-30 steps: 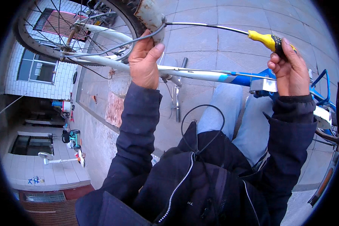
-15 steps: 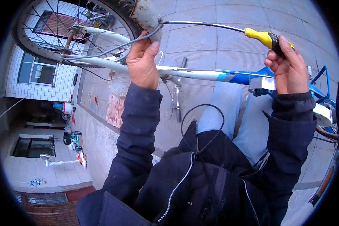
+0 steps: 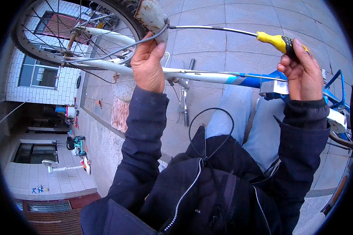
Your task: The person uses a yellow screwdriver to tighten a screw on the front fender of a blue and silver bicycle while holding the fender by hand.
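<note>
Screwdriver (image 3: 270, 38) sits gripped in my right hand (image 3: 306, 72), tip at the rusty mudguard (image 3: 151, 16) beside the wheel (image 3: 71, 40); my left hand (image 3: 148, 67) clasps that mudguard's end. I'd best press straight, evenly, bracing firmly.

The right hand (image 3: 305, 70) grips a screwdriver (image 3: 268, 38), its tip at the rusty fender (image 3: 150, 15). The left hand (image 3: 149, 66) touches the fender beside the wheel (image 3: 71, 40).
</note>
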A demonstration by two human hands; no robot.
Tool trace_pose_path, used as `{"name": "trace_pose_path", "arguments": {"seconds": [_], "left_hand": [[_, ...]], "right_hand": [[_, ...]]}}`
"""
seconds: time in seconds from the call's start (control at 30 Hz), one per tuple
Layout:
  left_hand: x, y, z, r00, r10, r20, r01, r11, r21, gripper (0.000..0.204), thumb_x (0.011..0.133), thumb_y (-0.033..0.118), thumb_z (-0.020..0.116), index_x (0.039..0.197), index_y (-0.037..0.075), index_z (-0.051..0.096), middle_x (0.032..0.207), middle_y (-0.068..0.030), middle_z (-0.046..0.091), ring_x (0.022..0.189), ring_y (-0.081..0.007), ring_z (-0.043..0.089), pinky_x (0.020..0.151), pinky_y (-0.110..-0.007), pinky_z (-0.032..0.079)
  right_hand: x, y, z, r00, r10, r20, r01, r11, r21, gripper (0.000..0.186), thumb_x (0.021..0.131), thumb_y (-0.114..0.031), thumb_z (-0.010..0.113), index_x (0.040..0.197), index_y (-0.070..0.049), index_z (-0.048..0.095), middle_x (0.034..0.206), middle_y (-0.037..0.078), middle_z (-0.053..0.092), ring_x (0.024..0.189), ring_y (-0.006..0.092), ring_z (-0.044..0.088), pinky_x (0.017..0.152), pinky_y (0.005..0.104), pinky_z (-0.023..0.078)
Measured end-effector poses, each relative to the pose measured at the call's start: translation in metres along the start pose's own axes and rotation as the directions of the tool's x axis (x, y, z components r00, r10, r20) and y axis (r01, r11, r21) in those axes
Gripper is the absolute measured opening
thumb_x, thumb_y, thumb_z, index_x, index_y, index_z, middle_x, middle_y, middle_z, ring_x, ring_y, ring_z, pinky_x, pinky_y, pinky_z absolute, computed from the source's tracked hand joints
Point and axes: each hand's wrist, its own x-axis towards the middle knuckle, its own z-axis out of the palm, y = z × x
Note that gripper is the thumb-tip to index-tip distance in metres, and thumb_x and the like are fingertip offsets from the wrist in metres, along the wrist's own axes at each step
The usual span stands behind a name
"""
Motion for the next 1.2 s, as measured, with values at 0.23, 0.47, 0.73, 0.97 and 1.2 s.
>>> {"name": "trace_pose_path", "arguments": {"seconds": [0.23, 0.47, 0.73, 0.97, 1.2], "left_hand": [[-0.0004, 0.0011, 0.0016, 1.000, 0.001, 0.000, -0.001, 1.000, 0.005, 0.040, 0.078, -0.006, 0.059, 0.117, -0.001, 0.053, 0.112, -0.0131, 0.058, 0.104, -0.0200, 0.055, 0.093, -0.032, 0.040], [0.0005, -0.0001, 0.0005, 1.000, -0.008, -0.009, 0.009, 1.000, 0.020, 0.040, 0.078, -0.005, 0.059, 0.117, -0.001, 0.052, 0.113, -0.0135, 0.058, 0.106, -0.0206, 0.054, 0.094, -0.032, 0.039], [0.0011, 0.0006, 0.0015, 1.000, 0.001, 0.004, -0.001, 1.000, 0.003, 0.039, 0.078, -0.003, 0.060, 0.117, -0.001, 0.052, 0.111, -0.0133, 0.059, 0.105, -0.0210, 0.054, 0.094, -0.033, 0.039], [0.0007, 0.0015, 0.0009, 1.000, 0.005, 0.015, -0.005, 1.000, 0.001, 0.039, 0.078, -0.004, 0.060, 0.116, 0.000, 0.054, 0.110, -0.0130, 0.059, 0.104, -0.0210, 0.055, 0.094, -0.033, 0.040], [0.0005, 0.0007, 0.0001, 1.000, 0.011, 0.028, -0.011, 1.000, 0.006, 0.038, 0.078, -0.004, 0.060, 0.116, 0.000, 0.054, 0.111, -0.0133, 0.059, 0.104, -0.0211, 0.055, 0.093, -0.033, 0.041]], "right_hand": [[0.0016, 0.0015, -0.0008, 1.000, -0.004, -0.005, 0.004, 1.000, 0.023, 0.037, 0.086, -0.029, 0.058, 0.106, 0.001, 0.051, 0.074, 0.010, 0.059, 0.065, 0.0152, 0.061, 0.065, 0.0268, 0.054], [0.0010, 0.0015, 0.0022, 1.000, -0.002, -0.018, 0.002, 1.000, 0.003, 0.036, 0.086, -0.030, 0.057, 0.105, 0.001, 0.051, 0.073, 0.010, 0.059, 0.065, 0.0153, 0.061, 0.066, 0.0273, 0.054], [0.0023, 0.0013, -0.0009, 1.000, 0.001, 0.005, -0.001, 1.000, 0.020, 0.037, 0.087, -0.030, 0.057, 0.106, 0.001, 0.051, 0.073, 0.010, 0.059, 0.065, 0.0154, 0.061, 0.066, 0.0283, 0.055], [-0.0018, 0.0003, 0.0035, 0.999, -0.019, -0.045, 0.019, 1.000, -0.008, 0.036, 0.087, -0.029, 0.056, 0.106, 0.001, 0.052, 0.072, 0.010, 0.059, 0.063, 0.0156, 0.061, 0.065, 0.0279, 0.055], [-0.0012, 0.0009, 0.0000, 1.000, -0.022, -0.002, 0.022, 1.000, 0.022, 0.035, 0.087, -0.029, 0.056, 0.106, 0.001, 0.052, 0.072, 0.010, 0.059, 0.063, 0.0153, 0.062, 0.064, 0.0279, 0.055]]}}
